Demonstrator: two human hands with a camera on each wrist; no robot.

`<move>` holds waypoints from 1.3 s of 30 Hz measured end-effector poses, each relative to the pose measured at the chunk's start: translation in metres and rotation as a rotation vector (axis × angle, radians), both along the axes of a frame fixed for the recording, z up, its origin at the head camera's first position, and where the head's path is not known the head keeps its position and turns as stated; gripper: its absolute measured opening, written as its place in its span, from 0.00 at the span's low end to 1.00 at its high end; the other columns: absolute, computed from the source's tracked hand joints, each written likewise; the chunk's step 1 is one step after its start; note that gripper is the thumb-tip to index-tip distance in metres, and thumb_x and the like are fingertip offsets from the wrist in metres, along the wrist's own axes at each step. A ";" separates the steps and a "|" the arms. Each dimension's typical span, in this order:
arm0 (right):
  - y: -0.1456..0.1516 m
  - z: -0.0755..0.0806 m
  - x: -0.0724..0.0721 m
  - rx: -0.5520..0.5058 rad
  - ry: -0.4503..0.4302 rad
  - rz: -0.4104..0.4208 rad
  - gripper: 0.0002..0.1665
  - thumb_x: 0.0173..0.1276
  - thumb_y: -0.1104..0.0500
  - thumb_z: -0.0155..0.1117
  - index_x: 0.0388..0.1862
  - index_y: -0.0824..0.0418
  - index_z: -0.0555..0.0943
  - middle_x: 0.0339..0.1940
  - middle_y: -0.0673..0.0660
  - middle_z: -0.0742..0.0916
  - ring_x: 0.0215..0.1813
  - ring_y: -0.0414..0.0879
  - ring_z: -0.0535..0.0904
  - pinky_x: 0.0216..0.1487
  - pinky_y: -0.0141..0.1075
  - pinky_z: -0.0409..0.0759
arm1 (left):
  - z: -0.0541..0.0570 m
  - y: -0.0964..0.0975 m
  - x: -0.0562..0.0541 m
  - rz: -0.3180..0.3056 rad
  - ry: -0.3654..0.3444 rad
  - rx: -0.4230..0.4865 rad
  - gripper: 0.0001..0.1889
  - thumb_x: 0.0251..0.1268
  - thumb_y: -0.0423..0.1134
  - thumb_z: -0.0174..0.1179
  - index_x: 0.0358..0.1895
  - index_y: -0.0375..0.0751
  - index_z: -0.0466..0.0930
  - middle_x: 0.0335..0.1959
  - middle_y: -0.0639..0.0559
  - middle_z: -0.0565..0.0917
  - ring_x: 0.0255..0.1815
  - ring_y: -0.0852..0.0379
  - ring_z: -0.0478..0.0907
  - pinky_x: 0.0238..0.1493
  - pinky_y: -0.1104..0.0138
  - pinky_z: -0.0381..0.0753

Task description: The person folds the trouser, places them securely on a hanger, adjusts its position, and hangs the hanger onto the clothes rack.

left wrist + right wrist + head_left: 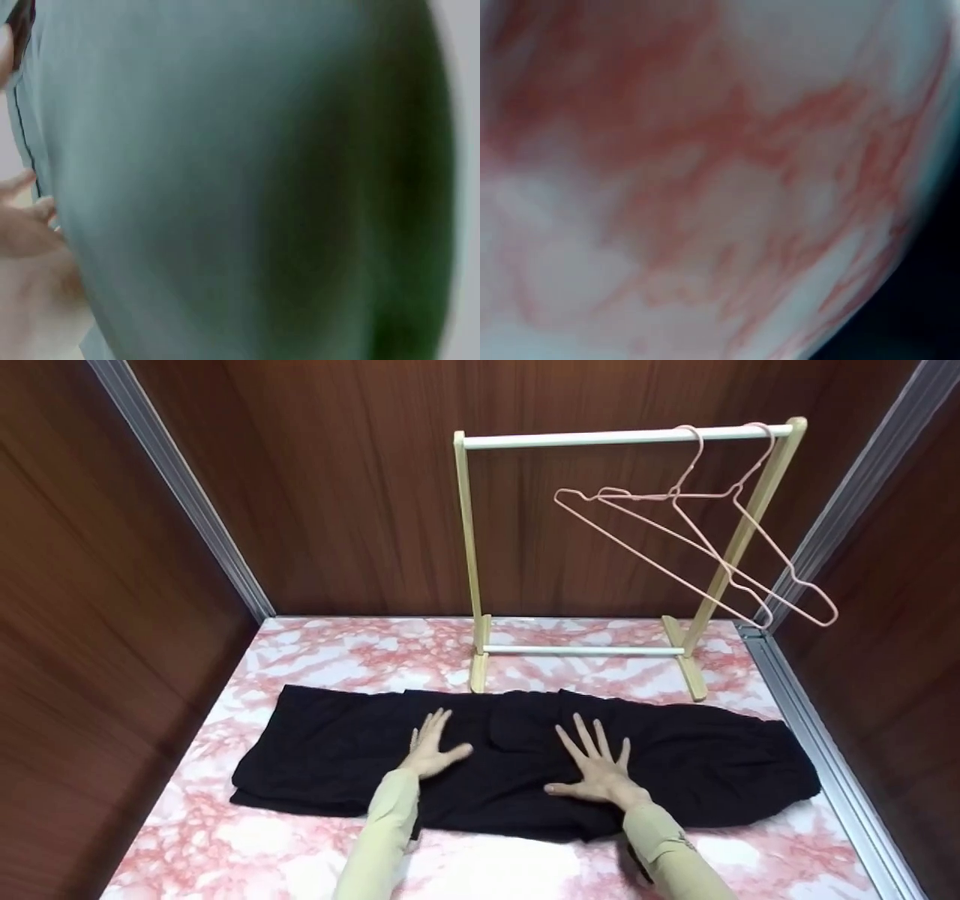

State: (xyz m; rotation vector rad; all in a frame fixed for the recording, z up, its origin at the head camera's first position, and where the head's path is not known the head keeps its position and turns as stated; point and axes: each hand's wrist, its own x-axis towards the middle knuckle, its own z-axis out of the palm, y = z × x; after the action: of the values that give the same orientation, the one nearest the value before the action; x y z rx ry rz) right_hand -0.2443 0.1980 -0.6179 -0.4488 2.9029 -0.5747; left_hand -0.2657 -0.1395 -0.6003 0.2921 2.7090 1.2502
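Note:
A folded black garment [465, 780] lies lengthwise across the table, with layered edges at its left end and a gathered, rounded right end. My left hand [429, 750] rests on its middle left part, fingers pointing away and thumb spread to the right. Farther right, my right hand [600, 772] lies on the same cloth, palm down with straight, widely spread fingers. Neither hand grips anything. In the left wrist view, blurred greenish cloth fills most of the picture, and part of a hand [30, 240] shows at the left edge.
Behind the garment stands a wooden rack [469, 532] with a white rail [570, 439]. Two pink hangers [637, 540] hang at its right end. Brown panels [337, 495] with metal corner strips enclose the pink-and-white marbled table [300, 652], which blurs across the right wrist view.

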 end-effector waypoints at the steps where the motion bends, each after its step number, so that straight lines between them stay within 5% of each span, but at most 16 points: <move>1: 0.001 -0.001 0.000 -0.007 0.004 0.001 0.69 0.49 0.18 0.64 0.83 0.39 0.47 0.86 0.54 0.41 0.85 0.65 0.33 0.70 0.78 0.25 | -0.001 -0.004 0.000 0.022 0.027 0.042 0.43 0.66 0.49 0.64 0.77 0.32 0.56 0.80 0.31 0.56 0.82 0.31 0.46 0.81 0.37 0.40; 8: 0.008 -0.002 0.000 -0.066 0.028 0.016 0.68 0.49 0.18 0.64 0.83 0.38 0.48 0.86 0.54 0.42 0.84 0.66 0.33 0.69 0.79 0.22 | -0.002 -0.036 0.007 0.126 0.192 0.145 0.31 0.68 0.41 0.63 0.69 0.27 0.67 0.68 0.28 0.73 0.72 0.30 0.67 0.75 0.41 0.63; 20: 0.013 -0.005 -0.001 -0.035 0.003 -0.013 0.69 0.48 0.17 0.64 0.83 0.40 0.47 0.86 0.54 0.41 0.85 0.64 0.31 0.70 0.77 0.22 | -0.017 -0.115 0.032 0.385 0.310 -0.059 0.22 0.65 0.29 0.58 0.62 0.28 0.74 0.65 0.27 0.72 0.68 0.25 0.66 0.72 0.39 0.62; 23: 0.014 -0.007 -0.001 -0.041 0.010 -0.017 0.69 0.48 0.18 0.64 0.83 0.40 0.47 0.86 0.54 0.41 0.85 0.65 0.31 0.70 0.77 0.22 | -0.023 -0.137 0.041 0.435 0.237 -0.133 0.24 0.69 0.34 0.54 0.67 0.29 0.69 0.71 0.28 0.65 0.73 0.26 0.59 0.76 0.38 0.55; 30: 0.016 -0.007 -0.001 -0.047 -0.001 -0.004 0.69 0.49 0.18 0.63 0.83 0.40 0.46 0.86 0.54 0.40 0.84 0.65 0.30 0.70 0.77 0.21 | -0.023 -0.177 0.056 0.496 -0.100 -0.231 0.44 0.73 0.60 0.46 0.79 0.33 0.43 0.80 0.26 0.33 0.81 0.26 0.23 0.78 0.38 0.20; 35: 0.016 -0.007 -0.001 -0.049 0.009 0.001 0.69 0.49 0.18 0.63 0.83 0.40 0.46 0.86 0.54 0.40 0.85 0.65 0.30 0.70 0.77 0.21 | -0.018 -0.190 0.062 0.574 -0.224 -0.269 0.59 0.64 0.75 0.47 0.80 0.34 0.35 0.78 0.25 0.21 0.78 0.28 0.12 0.74 0.35 0.13; 39: 0.016 -0.007 0.000 -0.047 0.021 0.002 0.69 0.49 0.18 0.63 0.83 0.41 0.47 0.86 0.55 0.41 0.84 0.66 0.32 0.70 0.77 0.22 | -0.014 -0.197 0.065 0.682 -0.254 -0.255 0.61 0.62 0.75 0.49 0.80 0.33 0.32 0.76 0.21 0.20 0.78 0.25 0.14 0.73 0.30 0.19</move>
State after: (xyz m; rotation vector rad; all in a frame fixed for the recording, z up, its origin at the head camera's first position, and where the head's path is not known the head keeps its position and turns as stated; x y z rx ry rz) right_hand -0.2447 0.2142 -0.6254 -0.4670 2.9137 -0.6433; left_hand -0.2002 -0.3370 -0.6139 -0.8221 2.7686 0.9406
